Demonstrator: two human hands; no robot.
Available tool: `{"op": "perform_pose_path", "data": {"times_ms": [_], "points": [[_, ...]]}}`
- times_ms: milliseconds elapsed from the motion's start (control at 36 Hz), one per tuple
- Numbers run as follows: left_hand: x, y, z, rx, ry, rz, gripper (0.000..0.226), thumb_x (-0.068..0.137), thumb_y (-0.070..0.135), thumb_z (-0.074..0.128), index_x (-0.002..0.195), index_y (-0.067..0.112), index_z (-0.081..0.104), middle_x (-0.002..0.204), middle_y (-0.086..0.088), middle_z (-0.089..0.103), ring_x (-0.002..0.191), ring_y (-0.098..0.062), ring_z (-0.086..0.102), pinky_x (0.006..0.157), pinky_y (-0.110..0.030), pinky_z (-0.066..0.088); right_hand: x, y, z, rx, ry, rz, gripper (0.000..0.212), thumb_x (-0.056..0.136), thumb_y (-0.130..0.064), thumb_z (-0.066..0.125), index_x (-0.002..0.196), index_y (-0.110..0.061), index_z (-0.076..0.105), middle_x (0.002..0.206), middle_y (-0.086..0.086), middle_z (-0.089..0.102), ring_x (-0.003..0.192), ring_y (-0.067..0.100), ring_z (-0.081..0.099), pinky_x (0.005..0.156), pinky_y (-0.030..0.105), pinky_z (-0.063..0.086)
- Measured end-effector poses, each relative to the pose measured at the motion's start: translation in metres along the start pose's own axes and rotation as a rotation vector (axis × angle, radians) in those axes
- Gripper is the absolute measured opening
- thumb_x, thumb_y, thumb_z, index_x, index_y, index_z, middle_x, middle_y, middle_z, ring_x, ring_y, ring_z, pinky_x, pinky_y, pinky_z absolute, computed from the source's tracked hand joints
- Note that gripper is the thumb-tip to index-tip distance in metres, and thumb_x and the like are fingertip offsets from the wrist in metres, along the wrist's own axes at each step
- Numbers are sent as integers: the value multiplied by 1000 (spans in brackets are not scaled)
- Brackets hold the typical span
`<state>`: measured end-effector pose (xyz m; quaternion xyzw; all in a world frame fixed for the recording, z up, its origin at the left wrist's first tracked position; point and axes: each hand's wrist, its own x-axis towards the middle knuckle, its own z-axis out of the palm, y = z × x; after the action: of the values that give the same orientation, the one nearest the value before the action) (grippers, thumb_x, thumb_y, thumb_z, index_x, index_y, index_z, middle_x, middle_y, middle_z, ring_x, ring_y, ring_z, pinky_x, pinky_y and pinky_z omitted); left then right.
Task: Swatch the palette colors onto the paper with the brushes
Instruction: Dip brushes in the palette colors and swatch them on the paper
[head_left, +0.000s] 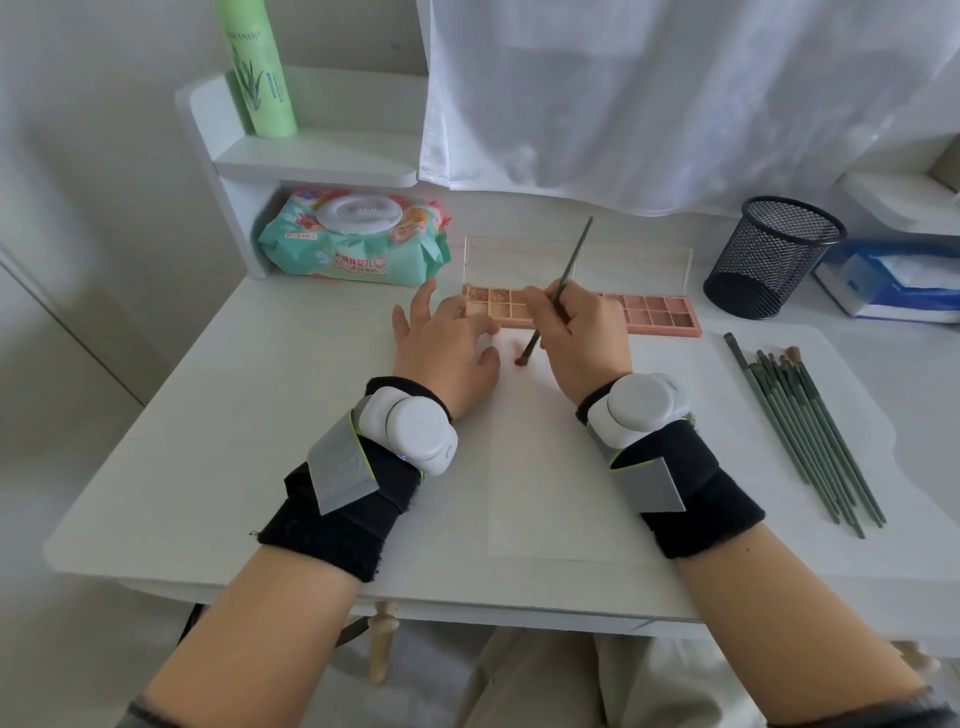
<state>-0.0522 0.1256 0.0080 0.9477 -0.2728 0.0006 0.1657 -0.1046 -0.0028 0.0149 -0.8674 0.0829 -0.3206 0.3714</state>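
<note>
A white sheet of paper (550, 467) lies on the desk in front of me. My right hand (587, 338) grips a dark green brush (569, 270), and its brown tip touches the paper's top edge beside a faint pink smear (517, 344). My left hand (447, 340) rests flat on the paper's upper left corner, fingers spread. Behind both hands lies the open palette (654, 312) with beige and pink pans and a clear lid standing up. Several more green brushes (810, 436) lie side by side at the right.
A pack of wet wipes (353, 239) sits at the back left under a white shelf holding a green bottle (257, 67). A black mesh cup (769, 254) and a blue tissue box (898, 286) stand at the back right. A white cloth hangs behind.
</note>
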Motion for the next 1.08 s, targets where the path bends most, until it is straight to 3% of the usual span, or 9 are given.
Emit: {"op": "perform_pose_path", "data": {"times_ms": [111,250,389,528,1083], "points": [[0,0,0,8,2,3,36,93,32,45,128,32,53,150,-3,31,145,-28,-3,115,-53,4,1,-1,0,16,-10,-2,28,93,-24,56,80,1,61,60,9,58,59,28,52,61,34,41],[0,0,0,8,-1,3,35,93,32,45,127,32,53,150,-2,30,144,-28,-4,116,-52,3,-1,-1,-1,-3,-11,25,35,94,-25,53,74,3,56,51,2,46,56,27,44,59,34,35],[0,0,0,6,7,3,35,93,31,45,127,32,53,149,-3,31,144,-28,-3,116,-52,4,1,-1,0,18,5,5,30,93,-24,54,79,1,60,61,13,59,57,28,50,59,34,40],[0,0,0,-5,1,1,35,93,32,46,127,32,53,149,-2,31,145,-28,-4,116,-52,2,-1,-2,-2,5,13,29,36,94,-25,52,75,5,57,59,18,56,60,34,51,62,40,41],[0,-1,0,-1,-1,1,35,92,31,45,126,33,53,149,-1,30,144,-28,-4,116,-52,3,0,-5,-1,14,0,13,31,94,-27,53,80,0,61,64,17,62,62,33,56,65,41,46]]}}
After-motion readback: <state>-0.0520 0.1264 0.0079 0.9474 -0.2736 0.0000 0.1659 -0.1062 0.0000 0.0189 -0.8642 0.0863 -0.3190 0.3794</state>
